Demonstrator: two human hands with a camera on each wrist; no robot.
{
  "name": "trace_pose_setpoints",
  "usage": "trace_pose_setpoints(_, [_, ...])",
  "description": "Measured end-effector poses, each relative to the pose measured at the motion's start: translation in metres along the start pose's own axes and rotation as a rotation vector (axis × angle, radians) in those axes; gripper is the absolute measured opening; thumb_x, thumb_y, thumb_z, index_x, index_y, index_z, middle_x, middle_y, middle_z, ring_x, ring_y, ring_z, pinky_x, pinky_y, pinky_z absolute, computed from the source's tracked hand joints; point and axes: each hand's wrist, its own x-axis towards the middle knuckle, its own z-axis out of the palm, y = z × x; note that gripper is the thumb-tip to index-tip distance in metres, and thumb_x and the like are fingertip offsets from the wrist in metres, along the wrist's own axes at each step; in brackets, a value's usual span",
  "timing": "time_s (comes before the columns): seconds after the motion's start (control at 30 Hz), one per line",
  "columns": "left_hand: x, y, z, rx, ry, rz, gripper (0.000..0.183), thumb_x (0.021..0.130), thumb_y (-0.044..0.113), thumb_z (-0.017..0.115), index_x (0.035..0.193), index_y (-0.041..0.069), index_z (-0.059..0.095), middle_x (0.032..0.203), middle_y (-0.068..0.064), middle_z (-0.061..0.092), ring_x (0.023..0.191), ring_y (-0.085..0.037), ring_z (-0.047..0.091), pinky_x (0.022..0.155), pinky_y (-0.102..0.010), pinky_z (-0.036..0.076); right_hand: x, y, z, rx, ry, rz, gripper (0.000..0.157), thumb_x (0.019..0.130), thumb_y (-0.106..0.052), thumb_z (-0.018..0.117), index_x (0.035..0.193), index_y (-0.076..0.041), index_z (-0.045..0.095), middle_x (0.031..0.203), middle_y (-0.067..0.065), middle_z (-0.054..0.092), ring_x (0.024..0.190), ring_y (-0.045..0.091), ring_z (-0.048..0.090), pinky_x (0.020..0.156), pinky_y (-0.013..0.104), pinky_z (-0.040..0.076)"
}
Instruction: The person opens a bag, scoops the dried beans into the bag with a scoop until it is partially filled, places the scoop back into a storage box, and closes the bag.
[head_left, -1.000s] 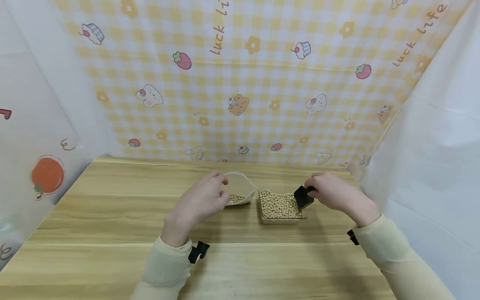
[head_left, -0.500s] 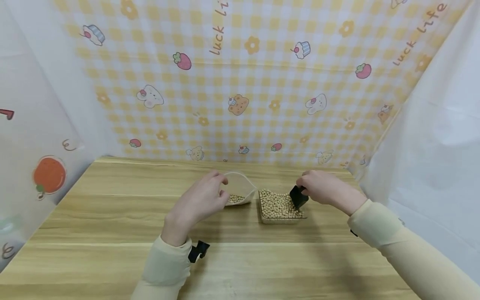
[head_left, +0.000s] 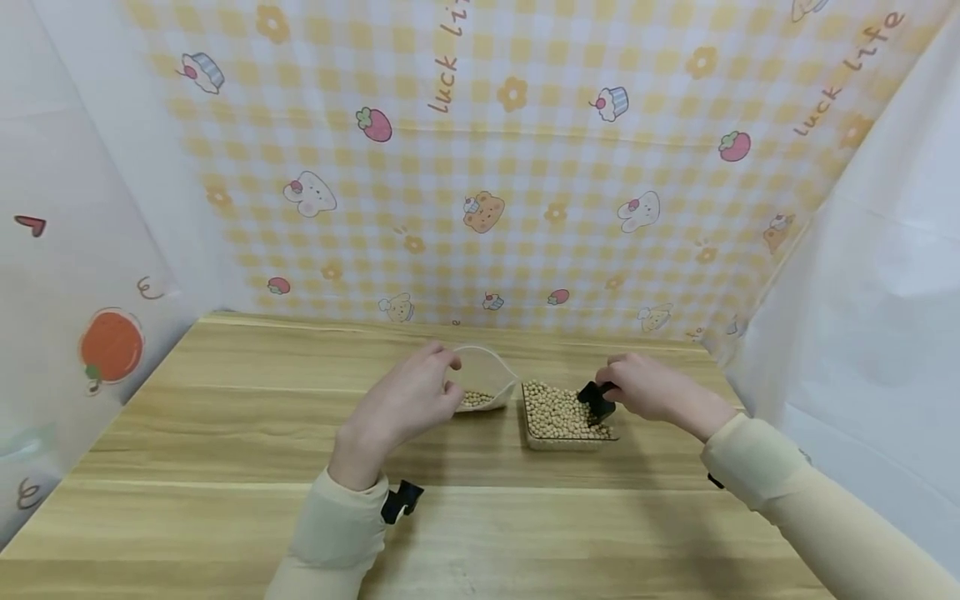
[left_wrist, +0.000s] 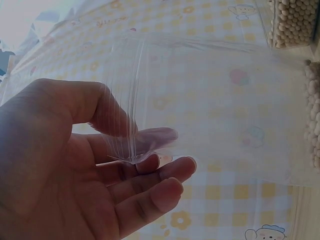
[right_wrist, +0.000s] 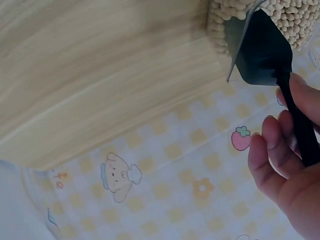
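My left hand [head_left: 408, 400] pinches the rim of a clear zip bag [left_wrist: 215, 100], thumb on one side of the film and fingers on the other. The bag stands with its mouth spread, and dried soybeans [head_left: 477, 399] lie in its bottom. Just right of it, a clear rectangular container [head_left: 566, 445] is heaped with soybeans [head_left: 555, 408]. My right hand [head_left: 648, 387] grips the handle of a black scoop [right_wrist: 265, 50] at the container's right side. The scoop's blade dips in among the beans, its front edge partly buried behind the container's rim in the right wrist view.
Both things stand on a wood-grain table [head_left: 262, 433]. A yellow checked cloth [head_left: 420, 167] hangs behind it, with white sheets [head_left: 847, 292] at the sides. Each wrist wears a black camera mount [head_left: 402, 501].
My right hand moves the scoop left, deeper over the beans, and its tilt changes. The left hand keeps its pinch on the bag. The head view shifts slightly.
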Motion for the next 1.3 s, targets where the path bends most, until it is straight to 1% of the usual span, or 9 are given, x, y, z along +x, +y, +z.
trace_pose_setpoints(0.2, [0.000, 0.001, 0.000, 0.002, 0.001, -0.001, 0.037, 0.090, 0.014, 0.051, 0.121, 0.000, 0.063, 0.121, -0.008, 0.055, 0.062, -0.012, 0.047, 0.060, -0.030, 0.044, -0.001, 0.004, 0.005, 0.047, 0.038, -0.013, 0.016, 0.088, -0.003, 0.068, 0.079, -0.014, 0.062, 0.076, -0.005, 0.049, 0.064, 0.009, 0.046, 0.058, 0.029, 0.041])
trace_pose_setpoints(0.3, [0.000, 0.001, 0.000, 0.004, 0.002, -0.001, 0.036, 0.090, 0.014, 0.051, 0.121, 0.001, 0.063, 0.121, -0.008, 0.055, 0.062, -0.012, 0.047, 0.060, -0.030, 0.044, -0.003, 0.009, 0.008, 0.080, 0.062, -0.014, 0.006, 0.089, -0.003, 0.067, 0.090, -0.009, 0.069, 0.083, -0.003, 0.056, 0.070, 0.009, 0.053, 0.062, 0.031, 0.046])
trace_pose_setpoints(0.43, [0.000, 0.001, 0.000, 0.004, 0.006, -0.004, 0.037, 0.090, 0.014, 0.051, 0.121, 0.000, 0.063, 0.121, -0.007, 0.055, 0.064, -0.013, 0.048, 0.061, -0.031, 0.044, -0.006, 0.017, 0.014, 0.144, 0.093, -0.010, 0.014, 0.090, -0.004, 0.066, 0.104, -0.004, 0.070, 0.091, -0.001, 0.061, 0.077, 0.010, 0.057, 0.066, 0.032, 0.050])
trace_pose_setpoints(0.7, [0.000, 0.000, 0.000, 0.012, 0.012, -0.004, 0.036, 0.089, 0.014, 0.051, 0.121, 0.001, 0.064, 0.120, -0.007, 0.056, 0.068, -0.014, 0.049, 0.063, -0.030, 0.044, -0.013, 0.027, 0.030, 0.174, 0.205, -0.022, 0.014, 0.090, -0.010, 0.069, 0.103, -0.007, 0.072, 0.092, -0.001, 0.065, 0.080, 0.013, 0.062, 0.069, 0.035, 0.051])
trace_pose_setpoints(0.9, [0.001, 0.000, 0.000, 0.003, 0.012, -0.004, 0.037, 0.089, 0.014, 0.052, 0.121, 0.000, 0.064, 0.121, -0.007, 0.055, 0.067, -0.013, 0.050, 0.063, -0.030, 0.045, -0.019, 0.032, 0.046, 0.237, 0.243, 0.012, 0.015, 0.090, -0.011, 0.069, 0.104, -0.008, 0.072, 0.091, -0.004, 0.067, 0.078, 0.010, 0.061, 0.069, 0.036, 0.051])
trace_pose_setpoints(0.97, [0.001, 0.000, 0.001, 0.001, 0.011, -0.004, 0.037, 0.089, 0.014, 0.052, 0.122, 0.000, 0.063, 0.121, -0.008, 0.055, 0.067, -0.013, 0.050, 0.063, -0.030, 0.045, -0.022, 0.034, 0.053, 0.261, 0.249, 0.030, 0.018, 0.090, -0.012, 0.069, 0.108, -0.007, 0.072, 0.095, -0.002, 0.069, 0.082, 0.013, 0.063, 0.072, 0.038, 0.052])
trace_pose_setpoints(1.07, [0.001, 0.000, 0.001, 0.001, 0.011, -0.004, 0.037, 0.089, 0.014, 0.052, 0.121, 0.000, 0.063, 0.121, -0.007, 0.055, 0.068, -0.013, 0.050, 0.063, -0.030, 0.045, -0.026, 0.037, 0.063, 0.289, 0.270, 0.044, 0.024, 0.091, -0.014, 0.068, 0.113, -0.004, 0.070, 0.105, 0.006, 0.070, 0.096, 0.026, 0.066, 0.082, 0.047, 0.052])
trace_pose_setpoints(1.13, [0.001, 0.000, 0.001, 0.000, 0.011, -0.003, 0.037, 0.089, 0.014, 0.052, 0.121, 0.000, 0.064, 0.120, -0.007, 0.055, 0.069, -0.014, 0.050, 0.063, -0.030, 0.045, -0.028, 0.039, 0.069, 0.307, 0.284, 0.048, 0.026, 0.092, -0.015, 0.068, 0.115, -0.002, 0.069, 0.109, 0.010, 0.070, 0.101, 0.031, 0.065, 0.085, 0.050, 0.050])
trace_pose_setpoints(1.3, [0.002, 0.000, 0.002, -0.002, 0.010, -0.004, 0.037, 0.088, 0.014, 0.052, 0.121, 0.000, 0.064, 0.119, -0.006, 0.055, 0.070, -0.014, 0.050, 0.064, -0.030, 0.045, -0.029, 0.041, 0.077, 0.341, 0.316, 0.055, 0.029, 0.092, -0.014, 0.067, 0.117, 0.001, 0.068, 0.111, 0.014, 0.069, 0.103, 0.036, 0.064, 0.087, 0.054, 0.049])
